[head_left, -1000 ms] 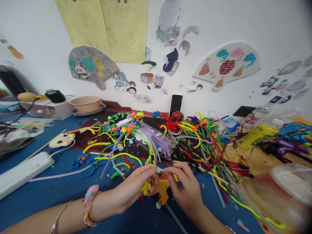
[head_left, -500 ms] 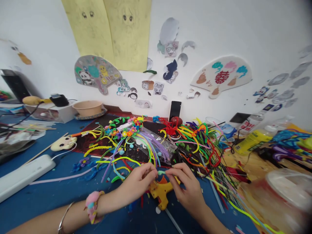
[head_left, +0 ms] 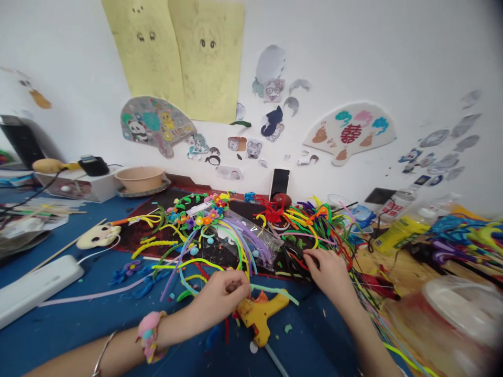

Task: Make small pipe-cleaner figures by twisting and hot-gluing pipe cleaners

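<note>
Far past your right hand point(head_left: 328, 275), on the fan-shaped card point(head_left: 377, 131) on the wall, you can read the red double-happiness character 囍 point(head_left: 349, 133). Just past your left hand point(head_left: 222, 298), the clear plastic bag point(head_left: 251, 242) carries a small white mark that looks like an "A", though you cannot be sure. Right of your right hand, the clear bottle point(head_left: 396, 205) has a red label, and the yellow bottle point(head_left: 401, 234) has dark print; both are too small to read.
</note>
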`<state>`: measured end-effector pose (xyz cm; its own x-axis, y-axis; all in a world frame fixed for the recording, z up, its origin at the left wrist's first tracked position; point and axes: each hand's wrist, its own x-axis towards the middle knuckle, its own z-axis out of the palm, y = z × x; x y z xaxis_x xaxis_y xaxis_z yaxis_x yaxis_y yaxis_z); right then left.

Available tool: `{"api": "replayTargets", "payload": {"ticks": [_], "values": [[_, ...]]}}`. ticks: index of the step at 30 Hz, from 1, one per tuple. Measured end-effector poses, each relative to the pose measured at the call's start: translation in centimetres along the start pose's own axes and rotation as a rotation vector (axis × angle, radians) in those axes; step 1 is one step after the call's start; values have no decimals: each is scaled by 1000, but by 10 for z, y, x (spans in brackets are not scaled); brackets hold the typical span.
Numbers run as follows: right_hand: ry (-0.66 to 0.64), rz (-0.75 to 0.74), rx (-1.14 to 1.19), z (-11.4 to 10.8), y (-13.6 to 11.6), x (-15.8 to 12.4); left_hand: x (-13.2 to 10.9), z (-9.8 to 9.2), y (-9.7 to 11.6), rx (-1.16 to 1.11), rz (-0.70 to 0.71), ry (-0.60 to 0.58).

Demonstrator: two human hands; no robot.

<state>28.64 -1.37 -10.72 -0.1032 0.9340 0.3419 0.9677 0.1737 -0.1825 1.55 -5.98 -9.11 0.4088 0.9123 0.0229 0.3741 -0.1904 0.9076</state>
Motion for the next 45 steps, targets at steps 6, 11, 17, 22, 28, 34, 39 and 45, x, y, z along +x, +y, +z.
{"api": "replayTargets", "payload": {"ticks": [6, 11, 17, 22, 28, 34, 39, 45], "values": [[-134, 42, -161, 19, 24, 6, -1, 0, 0, -34, 4, 4], [-196, 30, -140, 20, 23, 8, -3, 1, 0, -59, -11, -12], [-204, 96, -40, 28, 29, 11, -3, 2, -1, -63, -14, -7], [-196, 118, 152, 24, 39, 12, -3, 1, -2, -121, -28, 2], [-178, 103, 459, 8, 39, 11, -2, -2, 3, -193, -34, 17], [-207, 114, 792, -5, 26, 6, 0, -5, -1, -364, -60, 52], [-166, 131, 968, -9, 24, 2, 5, -5, -5, -548, -45, 114], [-392, -16, 1147, -16, -5, -11, 9, -17, 5, -550, 10, 246]]}}
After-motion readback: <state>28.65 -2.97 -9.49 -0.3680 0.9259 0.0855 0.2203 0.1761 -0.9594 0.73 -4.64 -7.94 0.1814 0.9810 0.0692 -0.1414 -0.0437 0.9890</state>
